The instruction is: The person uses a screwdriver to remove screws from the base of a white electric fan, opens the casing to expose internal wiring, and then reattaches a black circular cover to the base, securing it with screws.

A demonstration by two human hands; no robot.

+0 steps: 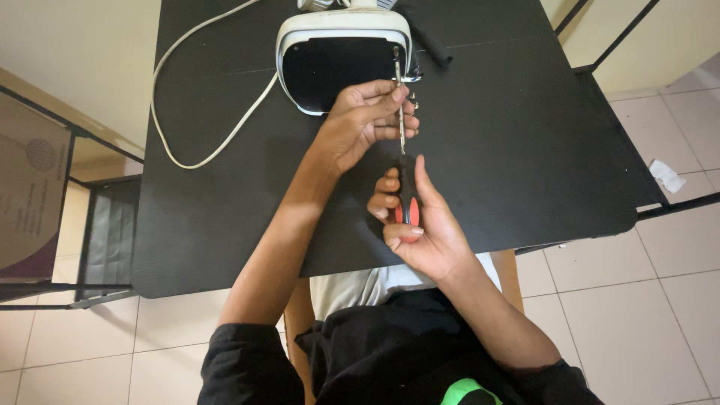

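A white appliance (341, 26) with a black underside lies on the black table (525, 150) at the far middle. My right hand (416, 225) grips the black and orange handle of a screwdriver (403, 142). Its metal shaft runs away from me to the appliance's right edge. My left hand (364, 120) pinches the shaft near its tip, right next to the appliance. A small metal bracket sticks out of the appliance beside the tip.
A white cord (195, 97) loops over the table's left part from the appliance. A black tube (427, 37) lies at the far edge. A dark metal rack stands on the left, a metal frame on the right, and a scrap of paper (666, 174) lies on the tiled floor.
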